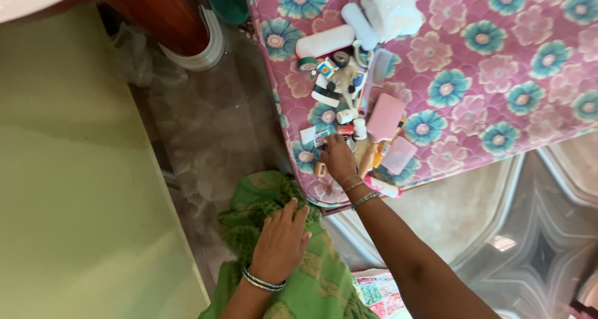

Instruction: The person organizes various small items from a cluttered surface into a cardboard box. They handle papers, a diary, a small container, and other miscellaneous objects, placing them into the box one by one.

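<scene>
My right hand [338, 158] reaches onto the corner of a pink and teal flowered mattress [498, 76]. Its fingers rest among a scatter of small toiletry items, touching a small item near a white card [308, 135]; whether it grips anything I cannot tell. Beside it lie a small white bottle [359, 128], a pink flat case [385, 116] and a pale pink case [399, 155]. My left hand [281, 240] lies flat and spread on green patterned cloth [311, 281] over my lap, holding nothing.
Further up the mattress are a white oblong case [324, 41], a white tube [360, 25], a roll of tape [306, 64] and a white plastic packet [391, 8]. A green wall [75, 188] stands left, a brown post with a white base [196, 48] behind, and tiled floor [536, 244] right.
</scene>
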